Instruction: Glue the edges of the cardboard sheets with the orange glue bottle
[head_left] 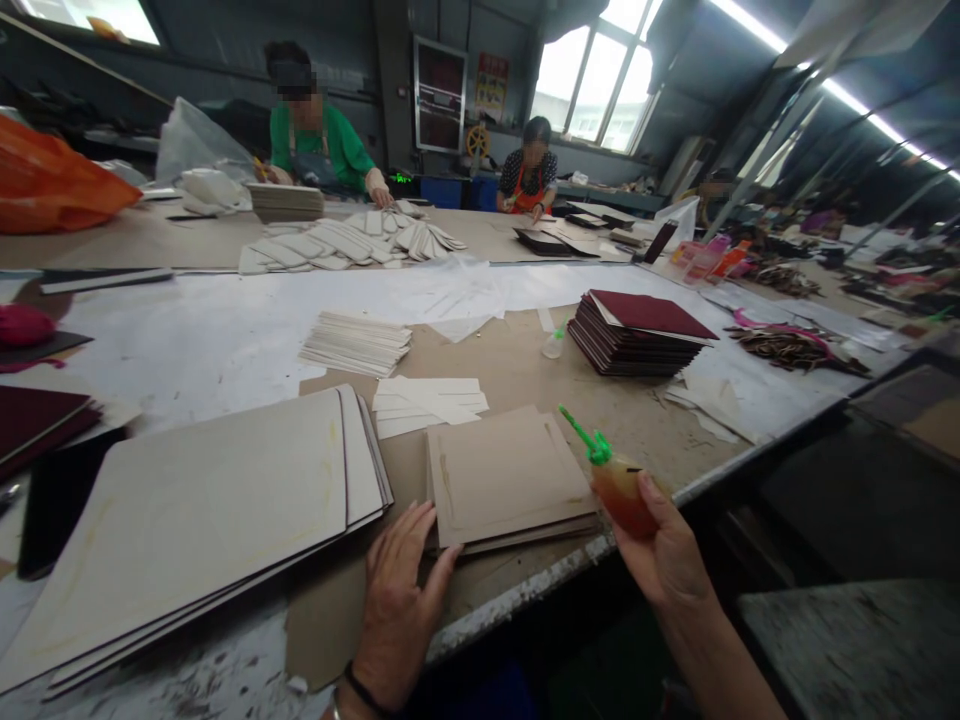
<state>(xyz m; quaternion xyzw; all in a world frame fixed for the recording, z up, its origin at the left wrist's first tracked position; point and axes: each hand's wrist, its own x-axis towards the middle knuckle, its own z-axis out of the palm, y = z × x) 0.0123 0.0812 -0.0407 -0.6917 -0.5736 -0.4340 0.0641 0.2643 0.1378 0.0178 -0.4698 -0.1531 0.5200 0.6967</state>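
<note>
My left hand [400,590] lies flat with fingers stretched out on the table edge, its fingertips touching the near left corner of a small stack of brown cardboard sheets [506,475]. My right hand [660,555] is wrapped around an orange squeeze bottle [622,492] with a green nozzle that points up and left over the stack's right edge. A large stack of grey boards [195,510] lies to the left of my left hand.
White paper strips [427,400] and another pile of strips [356,343] lie beyond the stack. A pile of dark red covers [637,332] and a small clear bottle [553,344] sit further right. Two people [315,140] work at the far side. The table's metal edge [525,590] runs below my hands.
</note>
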